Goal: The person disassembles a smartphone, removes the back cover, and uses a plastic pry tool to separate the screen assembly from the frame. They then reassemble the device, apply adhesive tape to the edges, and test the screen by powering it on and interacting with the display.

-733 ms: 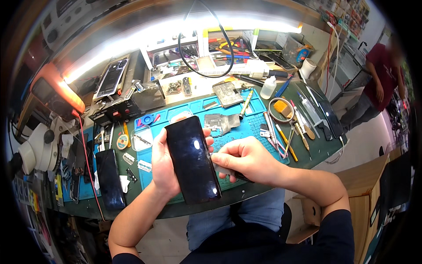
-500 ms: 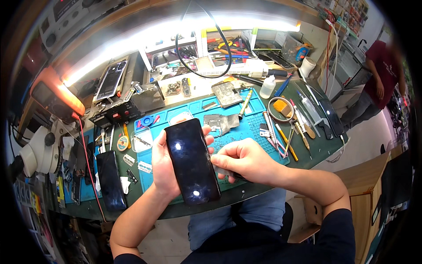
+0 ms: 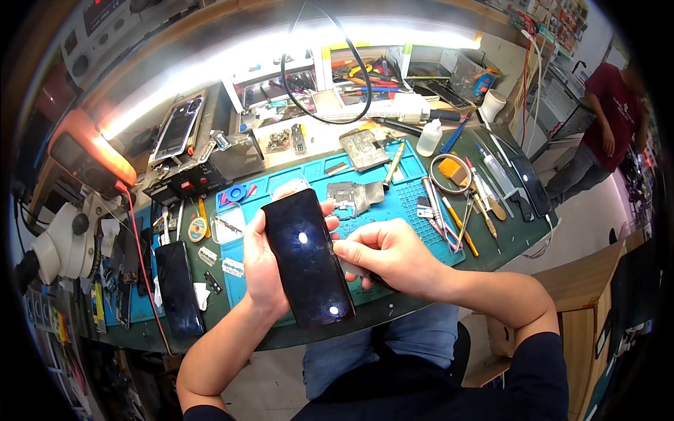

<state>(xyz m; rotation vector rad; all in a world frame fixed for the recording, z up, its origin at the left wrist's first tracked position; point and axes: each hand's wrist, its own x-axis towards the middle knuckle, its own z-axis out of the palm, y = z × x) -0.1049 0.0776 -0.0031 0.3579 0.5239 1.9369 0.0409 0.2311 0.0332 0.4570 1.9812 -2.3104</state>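
My left hand grips a dark smartphone by its long edges, thumb on the left side and fingertips showing at the right. The phone is tilted, its glossy black face up, with two bright light spots on it. My right hand is closed at the phone's right edge, pinching a thin grey flat piece against that edge. Most of this piece hides behind the fingers, so its kind is unclear. Under the phone lies a blue repair mat bearing a grey metal phone plate.
Another dark phone and razor blades lie at left. A multimeter stands behind them. Tweezers and brushes, a tape roll and a white bottle are at right. A person stands far right.
The phone has shifted slightly, and the light reflections on its face have moved down and right. My right hand's fingers have turned a little at its edge. Both grips stay the same.
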